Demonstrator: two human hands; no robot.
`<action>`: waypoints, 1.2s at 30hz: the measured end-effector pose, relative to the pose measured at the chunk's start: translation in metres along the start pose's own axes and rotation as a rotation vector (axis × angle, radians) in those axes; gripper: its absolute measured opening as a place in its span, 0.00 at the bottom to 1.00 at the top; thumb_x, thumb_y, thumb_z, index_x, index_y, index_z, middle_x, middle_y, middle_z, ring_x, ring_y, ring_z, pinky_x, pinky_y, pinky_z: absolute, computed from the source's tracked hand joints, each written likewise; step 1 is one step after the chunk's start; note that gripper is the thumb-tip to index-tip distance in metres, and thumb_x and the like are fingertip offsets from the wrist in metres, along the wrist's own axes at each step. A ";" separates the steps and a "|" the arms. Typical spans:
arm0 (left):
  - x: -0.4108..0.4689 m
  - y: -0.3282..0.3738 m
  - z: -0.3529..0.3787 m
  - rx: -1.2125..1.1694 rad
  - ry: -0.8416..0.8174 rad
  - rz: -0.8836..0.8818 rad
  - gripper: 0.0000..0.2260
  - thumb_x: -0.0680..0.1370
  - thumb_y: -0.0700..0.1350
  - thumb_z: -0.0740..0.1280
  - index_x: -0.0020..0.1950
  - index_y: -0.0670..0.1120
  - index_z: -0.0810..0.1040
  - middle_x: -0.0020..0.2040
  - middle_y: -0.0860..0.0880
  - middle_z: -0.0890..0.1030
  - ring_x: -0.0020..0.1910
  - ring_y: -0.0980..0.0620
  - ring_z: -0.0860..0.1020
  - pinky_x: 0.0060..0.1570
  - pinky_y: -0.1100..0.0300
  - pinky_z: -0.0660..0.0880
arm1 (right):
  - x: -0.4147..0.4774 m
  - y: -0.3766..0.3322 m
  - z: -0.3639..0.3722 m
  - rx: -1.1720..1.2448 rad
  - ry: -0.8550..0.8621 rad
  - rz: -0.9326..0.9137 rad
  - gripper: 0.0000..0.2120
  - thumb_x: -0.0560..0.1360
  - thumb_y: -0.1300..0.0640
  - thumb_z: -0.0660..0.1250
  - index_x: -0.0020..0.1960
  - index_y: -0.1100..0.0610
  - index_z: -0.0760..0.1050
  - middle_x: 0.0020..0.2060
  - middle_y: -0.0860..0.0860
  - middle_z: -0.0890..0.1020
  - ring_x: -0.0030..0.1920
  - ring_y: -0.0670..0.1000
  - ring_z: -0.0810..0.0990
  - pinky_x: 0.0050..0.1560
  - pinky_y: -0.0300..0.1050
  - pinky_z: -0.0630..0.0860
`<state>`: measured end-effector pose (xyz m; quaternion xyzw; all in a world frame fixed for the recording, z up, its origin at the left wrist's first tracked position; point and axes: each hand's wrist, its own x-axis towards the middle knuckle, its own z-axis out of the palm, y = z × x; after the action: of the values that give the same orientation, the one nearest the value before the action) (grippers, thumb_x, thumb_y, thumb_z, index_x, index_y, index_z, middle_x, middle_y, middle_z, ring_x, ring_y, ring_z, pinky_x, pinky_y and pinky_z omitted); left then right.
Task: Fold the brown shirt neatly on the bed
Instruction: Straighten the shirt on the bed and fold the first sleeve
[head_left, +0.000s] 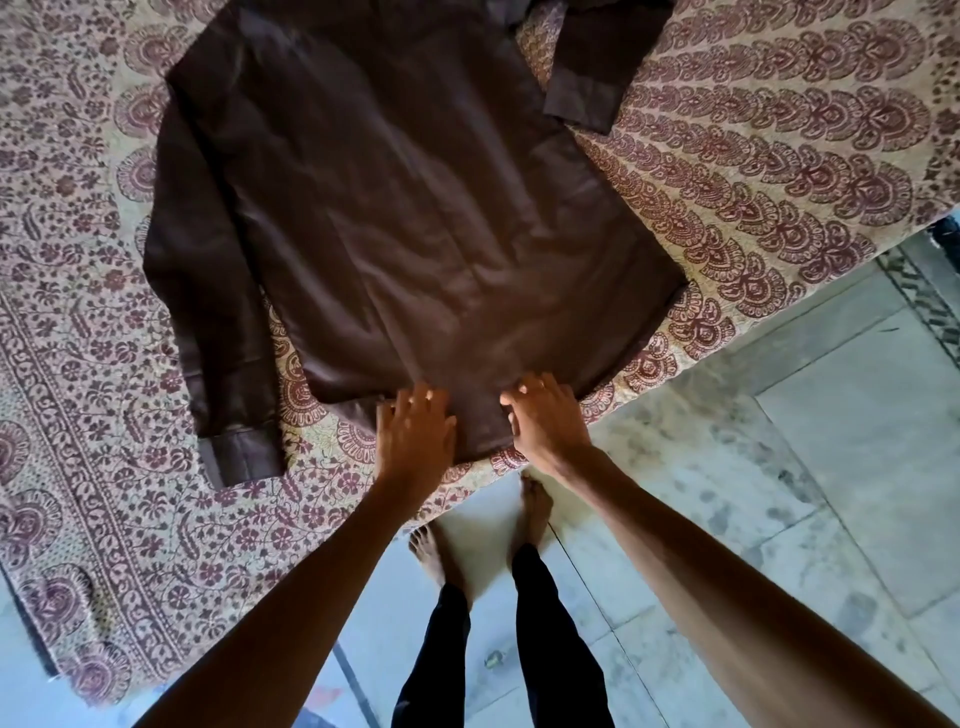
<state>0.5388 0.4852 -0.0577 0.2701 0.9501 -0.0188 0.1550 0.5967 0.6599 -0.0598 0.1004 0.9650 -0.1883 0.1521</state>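
The brown shirt (395, 208) lies spread flat on the bed (779, 156), collar end far from me and hem toward me. One long sleeve runs down its left side to a cuff (241, 457); the other sleeve lies folded at the top right (597, 78). My left hand (413, 434) rests flat on the hem with fingers spread. My right hand (545, 421) presses on the hem beside it, fingers curled onto the cloth, possibly pinching it. The two hands are a short gap apart at the bed's corner.
A patterned maroon and cream bedspread (104, 364) covers the bed and hangs over its edge at the lower left. A pale tiled floor (805, 467) lies to the right and below. My bare feet (535, 504) stand at the bed's corner.
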 end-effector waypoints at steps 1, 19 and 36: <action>-0.003 -0.008 -0.001 -0.025 -0.051 -0.112 0.14 0.75 0.52 0.65 0.57 0.47 0.74 0.56 0.44 0.76 0.54 0.41 0.75 0.52 0.45 0.73 | 0.001 -0.005 0.002 -0.029 -0.024 0.001 0.13 0.68 0.60 0.72 0.53 0.53 0.78 0.51 0.54 0.79 0.52 0.58 0.77 0.48 0.53 0.75; -0.014 -0.031 -0.031 -0.002 -0.544 -0.339 0.16 0.78 0.50 0.61 0.61 0.44 0.78 0.59 0.45 0.80 0.59 0.44 0.79 0.54 0.52 0.75 | 0.021 -0.031 -0.020 -0.069 -0.221 0.015 0.13 0.75 0.56 0.67 0.59 0.54 0.74 0.56 0.54 0.79 0.57 0.58 0.79 0.52 0.49 0.78; 0.142 0.068 -0.052 -0.362 -0.273 -0.178 0.31 0.72 0.52 0.70 0.72 0.52 0.62 0.69 0.45 0.61 0.65 0.40 0.66 0.55 0.39 0.75 | 0.108 0.158 -0.105 0.030 0.082 0.704 0.23 0.74 0.59 0.69 0.65 0.62 0.65 0.60 0.61 0.75 0.60 0.62 0.75 0.57 0.57 0.73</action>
<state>0.4448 0.6212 -0.0485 0.1483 0.9283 0.1017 0.3255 0.5089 0.8602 -0.0552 0.4364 0.8738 -0.1342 0.1675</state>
